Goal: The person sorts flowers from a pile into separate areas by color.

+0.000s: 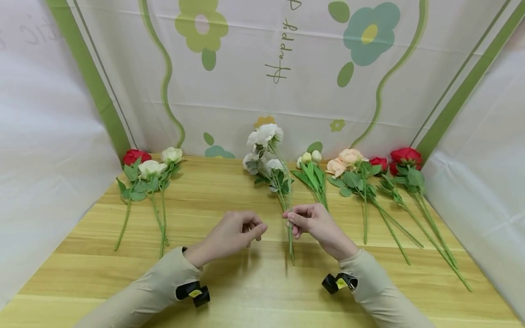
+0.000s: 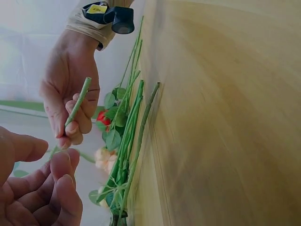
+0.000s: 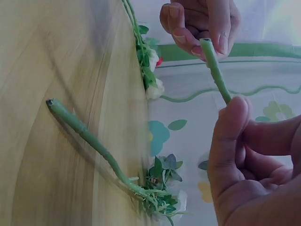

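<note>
My right hand (image 1: 313,223) pinches the green stem of a white artificial flower (image 1: 267,135) between thumb and fingers. The stem's cut end (image 3: 214,66) sticks out past the fingers in the right wrist view. Beneath it, a second white flower (image 1: 274,166) lies on the table, its stem (image 3: 89,136) showing in the right wrist view. My left hand (image 1: 231,232) hovers just left of the held stem, fingers loosely curled with nothing in them. In the left wrist view its fingertips (image 2: 63,165) are close to the right hand's; whether they touch the flower is hard to tell.
On the wooden table (image 1: 254,291), white roses (image 1: 152,168) and a red rose (image 1: 136,156) lie at the left. White tulips (image 1: 311,159), peach roses (image 1: 346,161) and red roses (image 1: 406,157) lie at the right. A printed cloth (image 1: 246,86) stands behind.
</note>
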A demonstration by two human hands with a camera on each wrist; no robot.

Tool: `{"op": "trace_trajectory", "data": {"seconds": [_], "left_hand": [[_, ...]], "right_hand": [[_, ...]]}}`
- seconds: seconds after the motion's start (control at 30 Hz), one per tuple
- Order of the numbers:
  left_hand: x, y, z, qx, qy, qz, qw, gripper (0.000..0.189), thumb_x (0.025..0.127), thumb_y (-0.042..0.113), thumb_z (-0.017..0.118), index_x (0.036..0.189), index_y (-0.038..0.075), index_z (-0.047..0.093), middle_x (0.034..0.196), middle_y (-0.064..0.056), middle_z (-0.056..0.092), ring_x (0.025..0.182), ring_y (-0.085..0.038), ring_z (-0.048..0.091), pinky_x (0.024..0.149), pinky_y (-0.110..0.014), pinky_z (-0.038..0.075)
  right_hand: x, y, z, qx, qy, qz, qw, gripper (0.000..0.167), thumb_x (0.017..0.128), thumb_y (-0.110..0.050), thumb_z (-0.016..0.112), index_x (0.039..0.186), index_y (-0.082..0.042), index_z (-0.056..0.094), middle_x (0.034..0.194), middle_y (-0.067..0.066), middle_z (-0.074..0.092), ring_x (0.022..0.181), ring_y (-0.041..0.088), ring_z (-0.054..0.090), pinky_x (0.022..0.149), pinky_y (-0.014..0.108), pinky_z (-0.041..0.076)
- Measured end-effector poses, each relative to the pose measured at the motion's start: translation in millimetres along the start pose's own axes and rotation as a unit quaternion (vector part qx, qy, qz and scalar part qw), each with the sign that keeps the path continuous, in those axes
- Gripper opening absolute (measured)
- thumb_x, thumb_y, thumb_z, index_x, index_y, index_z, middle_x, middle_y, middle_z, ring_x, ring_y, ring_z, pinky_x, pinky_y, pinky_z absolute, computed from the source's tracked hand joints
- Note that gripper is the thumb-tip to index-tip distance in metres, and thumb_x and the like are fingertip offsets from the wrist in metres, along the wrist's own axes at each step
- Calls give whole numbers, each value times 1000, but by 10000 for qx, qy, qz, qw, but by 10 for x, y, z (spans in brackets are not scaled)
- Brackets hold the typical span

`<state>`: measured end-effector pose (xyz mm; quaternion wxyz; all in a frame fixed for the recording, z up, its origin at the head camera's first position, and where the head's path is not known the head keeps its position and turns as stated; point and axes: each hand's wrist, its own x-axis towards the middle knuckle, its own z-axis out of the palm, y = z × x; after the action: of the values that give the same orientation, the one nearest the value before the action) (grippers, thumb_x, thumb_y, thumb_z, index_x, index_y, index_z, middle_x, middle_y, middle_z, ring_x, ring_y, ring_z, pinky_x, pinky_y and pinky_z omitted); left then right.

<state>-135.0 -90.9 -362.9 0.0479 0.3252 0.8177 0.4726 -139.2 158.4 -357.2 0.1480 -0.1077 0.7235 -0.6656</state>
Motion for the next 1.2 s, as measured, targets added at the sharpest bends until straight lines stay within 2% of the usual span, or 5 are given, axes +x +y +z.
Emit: {"op": "trace_trajectory", "data": {"seconds": [0.2,0.53,0.8,1.07,1.2], "left_hand": [[-5,-5,-9,35,-113,-72,9999,16,100,22,60,88,18,68,73,0,65,53,-11,57,49,-27,47],[2,7,-21,124,-292,-92,9995,16,101,22,59,90,17,69,74,-2,67,54,-11,59,50,-28,48],[-6,-10,-30,210,-326,-14,9992,18,101,22,59,90,12,70,73,0,67,54,-11,58,50,-28,48],[-19,-37,-103,142,-524,-364,9979,18,102,19,57,90,11,69,75,-3,67,56,-15,60,52,-30,50],[-15,-71,-202,630,-452,-357,9963,19,102,20,57,92,9,70,76,-2,66,58,-11,59,54,-29,50]], "right_hand": [[50,57,0,111,-140,600,9980,23,99,-5,57,107,17,62,107,26,63,65,16,60,61,27,53],[56,95,45,-639,821,615,9927,57,93,-4,64,140,15,38,89,27,68,54,21,63,55,36,56],[57,74,63,-1335,550,406,9887,56,95,-6,64,140,15,39,77,22,66,50,22,60,51,42,54],[32,50,33,-1508,568,329,9864,45,96,-11,63,135,8,49,79,22,65,56,23,60,52,36,53],[-23,5,-35,-1460,536,207,9876,40,97,-12,61,132,5,52,82,25,64,60,24,61,56,38,54]]}}
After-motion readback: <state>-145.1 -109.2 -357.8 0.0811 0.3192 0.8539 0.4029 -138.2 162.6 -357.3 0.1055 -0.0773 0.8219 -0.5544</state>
